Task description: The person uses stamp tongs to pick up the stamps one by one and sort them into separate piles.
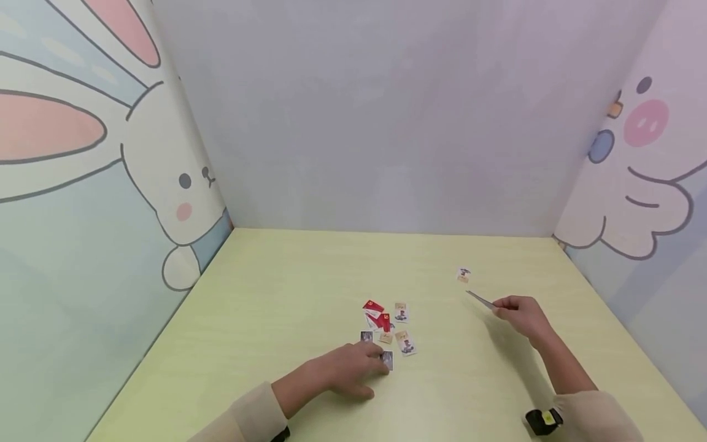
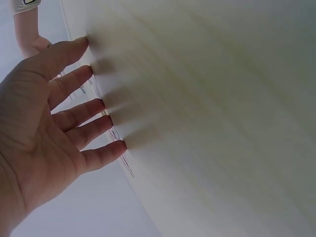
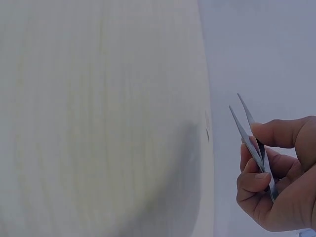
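My left hand [image 1: 353, 367] lies palm down on the table, fingers spread, fingertips at a small dark picture stamp [image 1: 388, 359]. In the left wrist view its fingers reach straight to the tabletop. Just beyond it is a loose cluster: another dark stamp [image 1: 367, 336], red-and-white stamps [image 1: 381, 320] overlapping each other, and a tan one [image 1: 386, 337]. Two stamps with a cartoon figure [image 1: 405, 344] lie to their right. Over the right side my right hand [image 1: 521, 314] holds metal tweezers [image 3: 242, 131], their tips apart with nothing between them. A lone stamp [image 1: 464, 274] lies beyond the tips.
The pale yellow table [image 1: 287, 270] is closed in by a plain grey back wall [image 1: 386, 123]. Side panels carry a cartoon rabbit [image 1: 166, 178] at left and a pale cartoon animal [image 1: 635, 184] at right. A black wrist device [image 1: 543, 422] sits at the right sleeve.
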A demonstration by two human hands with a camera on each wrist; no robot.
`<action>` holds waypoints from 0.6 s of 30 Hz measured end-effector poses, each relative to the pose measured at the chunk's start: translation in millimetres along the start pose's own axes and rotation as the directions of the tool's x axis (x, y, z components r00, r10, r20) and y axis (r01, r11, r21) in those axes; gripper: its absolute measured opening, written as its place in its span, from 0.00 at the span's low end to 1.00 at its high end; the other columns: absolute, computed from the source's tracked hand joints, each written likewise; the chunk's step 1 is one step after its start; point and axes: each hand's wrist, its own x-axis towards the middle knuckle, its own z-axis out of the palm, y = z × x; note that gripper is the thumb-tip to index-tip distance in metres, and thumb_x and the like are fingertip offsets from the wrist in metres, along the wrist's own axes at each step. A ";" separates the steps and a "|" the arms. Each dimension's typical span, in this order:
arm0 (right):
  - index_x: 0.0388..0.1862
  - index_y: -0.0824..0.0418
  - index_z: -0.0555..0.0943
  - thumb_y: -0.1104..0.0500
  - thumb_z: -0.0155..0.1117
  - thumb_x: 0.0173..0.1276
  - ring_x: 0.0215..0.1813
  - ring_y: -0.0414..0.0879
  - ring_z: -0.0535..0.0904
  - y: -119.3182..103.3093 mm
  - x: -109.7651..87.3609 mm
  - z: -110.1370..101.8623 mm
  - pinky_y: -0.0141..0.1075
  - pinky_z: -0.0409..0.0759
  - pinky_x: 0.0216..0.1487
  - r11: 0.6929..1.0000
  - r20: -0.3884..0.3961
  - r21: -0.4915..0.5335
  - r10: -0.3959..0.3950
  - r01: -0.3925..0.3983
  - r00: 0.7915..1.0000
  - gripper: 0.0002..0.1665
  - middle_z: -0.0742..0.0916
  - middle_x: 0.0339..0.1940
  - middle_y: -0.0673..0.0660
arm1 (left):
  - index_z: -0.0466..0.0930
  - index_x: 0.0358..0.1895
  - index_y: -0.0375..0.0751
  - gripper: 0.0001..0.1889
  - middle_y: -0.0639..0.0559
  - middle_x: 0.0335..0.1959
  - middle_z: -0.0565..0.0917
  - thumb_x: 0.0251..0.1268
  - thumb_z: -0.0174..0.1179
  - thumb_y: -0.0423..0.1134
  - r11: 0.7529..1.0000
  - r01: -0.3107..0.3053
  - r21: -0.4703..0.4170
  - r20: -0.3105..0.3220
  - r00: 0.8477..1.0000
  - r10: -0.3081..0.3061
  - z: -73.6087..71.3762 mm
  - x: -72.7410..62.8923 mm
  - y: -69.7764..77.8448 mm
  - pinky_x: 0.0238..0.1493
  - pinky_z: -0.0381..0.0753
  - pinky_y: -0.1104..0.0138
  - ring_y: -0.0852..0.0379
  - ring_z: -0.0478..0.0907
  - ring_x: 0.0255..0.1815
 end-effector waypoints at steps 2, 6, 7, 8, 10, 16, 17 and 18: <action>0.41 0.76 0.78 0.64 0.58 0.64 0.34 0.46 0.72 -0.6 -3.2 3.6 0.37 0.70 0.33 1.000 -0.002 0.011 -0.003 0.003 1.000 0.14 0.82 0.33 0.58 | 0.77 0.57 0.54 0.24 0.51 0.60 0.71 0.55 0.65 0.48 1.000 -0.001 0.015 -0.004 1.000 0.001 1.4 0.5 0.6 0.54 0.70 0.65 0.57 0.68 0.58; 0.42 0.76 0.78 0.64 0.59 0.64 0.34 0.46 0.72 -6.4 -7.5 8.9 0.35 0.71 0.33 0.999 -0.015 0.035 -0.008 0.008 1.000 0.14 0.82 0.33 0.57 | 0.77 0.57 0.54 0.24 0.51 0.59 0.71 0.55 0.65 0.47 0.999 -0.002 0.034 -0.008 1.000 0.002 1.3 1.2 -0.3 0.53 0.71 0.66 0.57 0.68 0.57; 0.42 0.76 0.78 0.64 0.59 0.65 0.34 0.46 0.72 -8.2 -8.7 10.1 0.35 0.72 0.32 0.999 -0.018 0.042 -0.009 0.009 1.000 0.14 0.82 0.33 0.57 | 0.77 0.57 0.54 0.24 0.51 0.59 0.71 0.55 0.65 0.47 0.999 -0.001 0.034 -0.009 1.000 0.001 1.2 1.1 -0.6 0.53 0.71 0.66 0.57 0.68 0.57; 0.42 0.76 0.78 0.63 0.59 0.65 0.34 0.46 0.72 -10.0 -9.8 11.0 0.35 0.72 0.32 0.999 -0.020 0.045 -0.012 0.013 1.000 0.14 0.82 0.33 0.57 | 0.76 0.57 0.55 0.24 0.51 0.59 0.71 0.55 0.65 0.47 0.999 0.002 0.032 -0.008 1.000 -0.002 1.2 1.2 -0.5 0.53 0.71 0.66 0.57 0.68 0.57; 0.42 0.76 0.78 0.63 0.59 0.65 0.33 0.46 0.73 -13.1 -12.4 14.2 0.34 0.72 0.32 0.998 -0.019 0.056 -0.017 0.018 1.000 0.14 0.82 0.33 0.57 | 0.76 0.57 0.55 0.24 0.51 0.59 0.71 0.55 0.65 0.47 1.000 0.005 0.024 -0.008 1.000 -0.005 0.9 0.6 -0.1 0.53 0.71 0.65 0.57 0.68 0.57; 0.42 0.73 0.79 0.63 0.60 0.64 0.33 0.46 0.73 -18.1 -20.0 27.6 0.35 0.72 0.31 0.997 0.018 0.065 -0.037 0.036 0.999 0.13 0.82 0.32 0.56 | 0.77 0.57 0.55 0.23 0.53 0.58 0.72 0.56 0.65 0.47 1.000 0.010 0.008 0.002 1.000 -0.010 0.4 -0.7 2.1 0.51 0.72 0.68 0.59 0.69 0.54; 0.42 0.73 0.79 0.63 0.60 0.64 0.33 0.46 0.72 -18.9 -21.1 30.1 0.36 0.72 0.31 0.997 0.031 0.068 -0.044 0.042 0.999 0.12 0.82 0.32 0.56 | 0.77 0.57 0.55 0.23 0.53 0.58 0.72 0.56 0.64 0.47 1.000 0.011 0.005 0.006 1.000 -0.012 0.4 -0.7 2.3 0.51 0.72 0.68 0.60 0.69 0.53; 0.41 0.73 0.79 0.64 0.60 0.64 0.33 0.46 0.72 -19.7 -21.9 32.7 0.36 0.72 0.31 0.996 0.041 0.076 -0.050 0.047 0.998 0.12 0.82 0.32 0.56 | 0.77 0.57 0.55 0.23 0.53 0.57 0.72 0.56 0.64 0.47 1.000 0.011 0.005 0.006 1.000 -0.011 0.5 -0.7 2.3 0.51 0.72 0.69 0.60 0.69 0.53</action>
